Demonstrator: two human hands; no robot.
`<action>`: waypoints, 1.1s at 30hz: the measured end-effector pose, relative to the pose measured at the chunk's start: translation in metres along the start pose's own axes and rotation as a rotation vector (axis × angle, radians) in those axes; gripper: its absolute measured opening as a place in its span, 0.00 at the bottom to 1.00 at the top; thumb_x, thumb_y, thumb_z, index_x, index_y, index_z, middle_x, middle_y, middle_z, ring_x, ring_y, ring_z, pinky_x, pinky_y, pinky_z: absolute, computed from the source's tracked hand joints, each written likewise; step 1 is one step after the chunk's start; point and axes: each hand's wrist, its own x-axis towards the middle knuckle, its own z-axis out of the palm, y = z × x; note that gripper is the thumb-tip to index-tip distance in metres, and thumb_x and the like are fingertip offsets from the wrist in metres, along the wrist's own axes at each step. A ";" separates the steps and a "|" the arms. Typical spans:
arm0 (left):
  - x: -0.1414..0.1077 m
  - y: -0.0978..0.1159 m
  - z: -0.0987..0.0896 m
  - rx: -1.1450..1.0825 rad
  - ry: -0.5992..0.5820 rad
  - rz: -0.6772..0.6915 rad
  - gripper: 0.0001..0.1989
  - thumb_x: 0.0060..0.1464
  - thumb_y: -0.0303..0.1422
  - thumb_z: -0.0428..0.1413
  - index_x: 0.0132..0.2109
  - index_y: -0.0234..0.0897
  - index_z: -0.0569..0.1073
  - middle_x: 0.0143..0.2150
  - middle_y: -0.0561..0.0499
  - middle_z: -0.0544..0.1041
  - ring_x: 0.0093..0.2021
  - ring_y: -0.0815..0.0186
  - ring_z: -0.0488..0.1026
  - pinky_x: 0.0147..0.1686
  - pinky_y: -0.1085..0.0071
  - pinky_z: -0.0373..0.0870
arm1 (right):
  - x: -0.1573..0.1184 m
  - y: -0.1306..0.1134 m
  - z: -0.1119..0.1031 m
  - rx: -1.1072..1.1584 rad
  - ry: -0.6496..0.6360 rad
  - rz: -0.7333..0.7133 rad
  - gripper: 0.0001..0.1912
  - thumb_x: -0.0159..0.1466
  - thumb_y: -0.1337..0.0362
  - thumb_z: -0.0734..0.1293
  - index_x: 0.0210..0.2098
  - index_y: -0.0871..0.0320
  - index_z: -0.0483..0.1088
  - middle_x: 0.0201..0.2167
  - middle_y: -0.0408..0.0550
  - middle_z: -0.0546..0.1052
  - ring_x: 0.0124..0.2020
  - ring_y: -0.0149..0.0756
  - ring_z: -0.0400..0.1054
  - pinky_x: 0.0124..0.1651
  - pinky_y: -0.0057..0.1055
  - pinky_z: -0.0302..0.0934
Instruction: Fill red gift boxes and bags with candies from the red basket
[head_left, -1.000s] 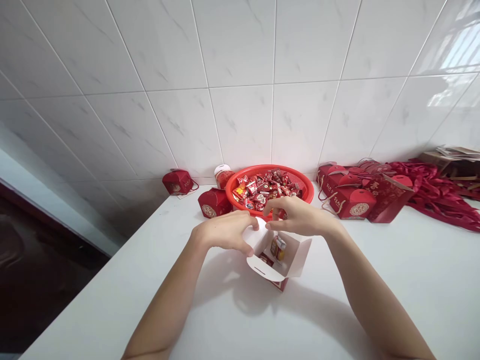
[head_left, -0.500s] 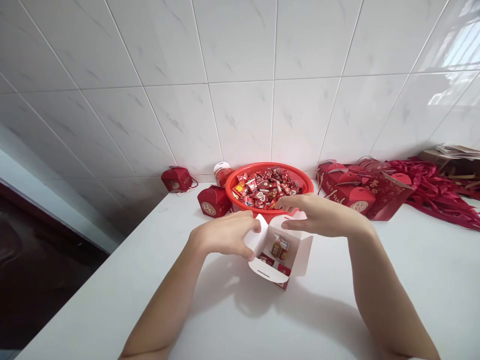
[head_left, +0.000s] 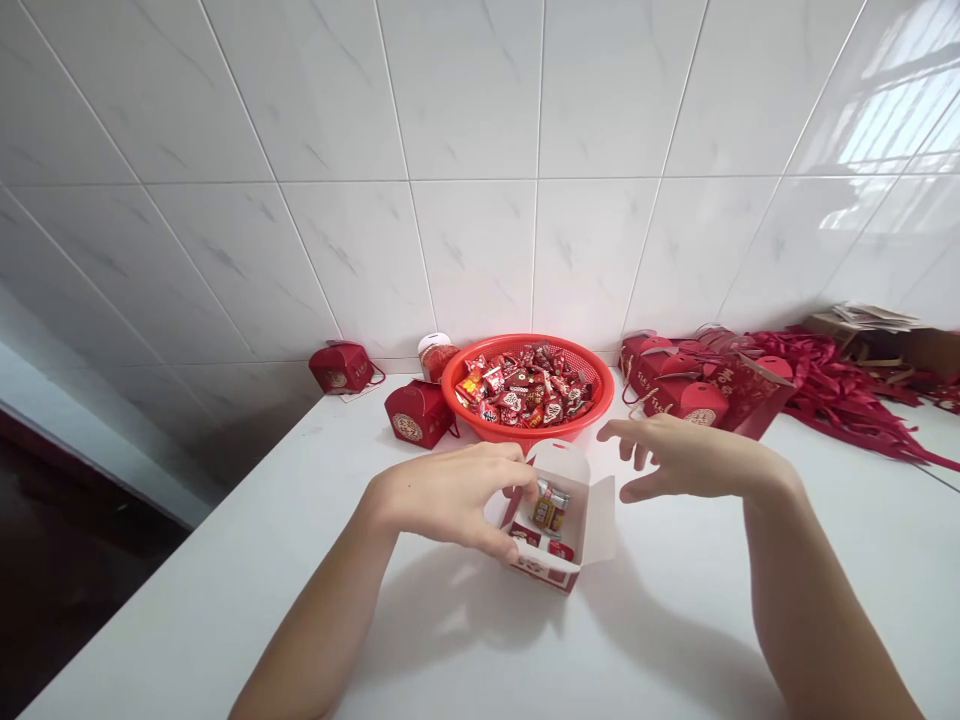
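Note:
A small open gift box [head_left: 556, 565], white inside with red printed outer walls, stands on the table in front of me. Several wrapped candies [head_left: 550, 508] lie on its bottom. My left hand [head_left: 465, 500] grips the box's left side, fingertips over the wall and thumb by the near corner, hiding that side flap. To the right of the box, my right hand [head_left: 667, 460] hovers with bent, parted fingers and holds nothing. The far flap and the right flap of the box stand out from its walls.
Behind the box, a red plastic basket [head_left: 525, 432] is full of wrapped candies. Closed red gift boxes [head_left: 418, 412] stand left of it, and several more [head_left: 686, 400] at right. Dark red ribbons [head_left: 832, 385] lie by a cardboard box [head_left: 847, 330] along the tiled wall.
My right hand has moved right, away from the box and basket. My left hand has shifted slightly lower at the box. The box's near flap no longer sticks out towards me.

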 end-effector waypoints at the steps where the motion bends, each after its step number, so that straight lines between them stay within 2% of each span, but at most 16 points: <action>1: 0.000 0.001 0.001 -0.014 -0.007 0.022 0.17 0.49 0.41 0.64 0.46 0.42 0.75 0.47 0.51 0.73 0.47 0.58 0.71 0.41 0.70 0.64 | 0.004 -0.003 0.004 -0.024 0.000 0.014 0.31 0.54 0.52 0.72 0.56 0.53 0.70 0.39 0.53 0.78 0.39 0.46 0.73 0.32 0.32 0.64; 3: 0.000 0.003 0.002 -0.039 -0.017 0.050 0.15 0.50 0.41 0.64 0.42 0.40 0.74 0.46 0.51 0.74 0.47 0.59 0.71 0.41 0.70 0.64 | 0.012 -0.012 0.012 -0.074 0.003 0.012 0.30 0.54 0.51 0.72 0.54 0.54 0.70 0.39 0.53 0.77 0.38 0.45 0.72 0.31 0.31 0.62; 8: 0.007 0.004 0.006 -0.063 -0.043 0.088 0.09 0.57 0.39 0.59 0.36 0.38 0.72 0.40 0.51 0.76 0.42 0.62 0.73 0.35 0.71 0.63 | 0.031 -0.037 0.027 -0.201 -0.004 -0.025 0.17 0.60 0.48 0.69 0.39 0.56 0.70 0.36 0.50 0.76 0.34 0.42 0.70 0.30 0.32 0.54; 12: 0.019 0.003 0.010 -0.076 -0.089 0.039 0.08 0.60 0.35 0.53 0.33 0.38 0.69 0.34 0.52 0.75 0.32 0.65 0.71 0.28 0.71 0.60 | 0.036 -0.047 0.034 -0.244 0.038 -0.046 0.11 0.59 0.56 0.71 0.35 0.55 0.68 0.30 0.47 0.74 0.30 0.39 0.67 0.27 0.30 0.48; 15: 0.026 0.002 0.012 -0.044 -0.036 -0.044 0.11 0.58 0.37 0.54 0.30 0.37 0.66 0.31 0.52 0.74 0.30 0.65 0.70 0.26 0.70 0.57 | 0.036 -0.050 0.036 -0.242 0.050 -0.133 0.06 0.58 0.63 0.70 0.33 0.55 0.69 0.26 0.44 0.71 0.26 0.34 0.63 0.26 0.30 0.45; 18: 0.028 0.002 0.015 0.064 0.033 -0.148 0.16 0.55 0.41 0.57 0.26 0.37 0.64 0.29 0.51 0.72 0.29 0.63 0.69 0.26 0.68 0.54 | 0.035 -0.052 0.037 -0.213 0.022 -0.208 0.06 0.56 0.69 0.69 0.33 0.55 0.69 0.26 0.43 0.71 0.25 0.32 0.61 0.26 0.29 0.46; 20: 0.029 0.001 0.016 0.128 0.053 -0.214 0.17 0.52 0.44 0.59 0.27 0.37 0.64 0.30 0.50 0.72 0.32 0.61 0.70 0.27 0.68 0.55 | 0.034 -0.052 0.037 -0.186 -0.043 -0.217 0.06 0.56 0.70 0.70 0.33 0.56 0.70 0.28 0.43 0.72 0.26 0.31 0.62 0.26 0.28 0.48; 23: 0.031 0.000 0.017 0.144 0.071 -0.262 0.17 0.49 0.45 0.62 0.33 0.37 0.68 0.37 0.49 0.73 0.38 0.58 0.71 0.29 0.69 0.57 | 0.031 -0.051 0.037 -0.145 -0.176 -0.268 0.06 0.56 0.68 0.72 0.34 0.56 0.72 0.30 0.43 0.73 0.28 0.31 0.63 0.28 0.27 0.51; 26: 0.034 -0.002 0.017 0.072 0.052 -0.160 0.12 0.51 0.39 0.61 0.36 0.37 0.69 0.47 0.49 0.72 0.42 0.61 0.71 0.32 0.70 0.61 | 0.027 -0.050 0.035 -0.099 -0.247 -0.321 0.08 0.57 0.64 0.73 0.37 0.55 0.75 0.31 0.43 0.74 0.31 0.32 0.65 0.30 0.27 0.53; 28: 0.036 -0.004 0.016 -0.003 0.009 -0.059 0.08 0.52 0.34 0.60 0.37 0.38 0.70 0.50 0.50 0.71 0.46 0.63 0.71 0.35 0.72 0.63 | 0.025 -0.049 0.032 -0.073 -0.264 -0.341 0.08 0.59 0.63 0.71 0.39 0.54 0.75 0.32 0.43 0.74 0.32 0.33 0.66 0.31 0.27 0.54; 30: 0.038 -0.006 0.016 -0.056 -0.027 -0.016 0.07 0.52 0.33 0.60 0.38 0.38 0.71 0.50 0.51 0.71 0.48 0.62 0.71 0.38 0.72 0.64 | 0.023 -0.047 0.029 -0.052 -0.262 -0.325 0.08 0.61 0.63 0.70 0.40 0.55 0.75 0.33 0.44 0.75 0.33 0.34 0.68 0.33 0.28 0.56; 33: 0.039 -0.009 0.015 -0.043 -0.038 -0.104 0.11 0.52 0.39 0.61 0.40 0.39 0.72 0.47 0.50 0.72 0.47 0.59 0.70 0.38 0.70 0.63 | 0.020 -0.043 0.027 -0.081 -0.203 -0.211 0.10 0.64 0.57 0.67 0.42 0.56 0.73 0.36 0.47 0.76 0.35 0.38 0.70 0.33 0.29 0.57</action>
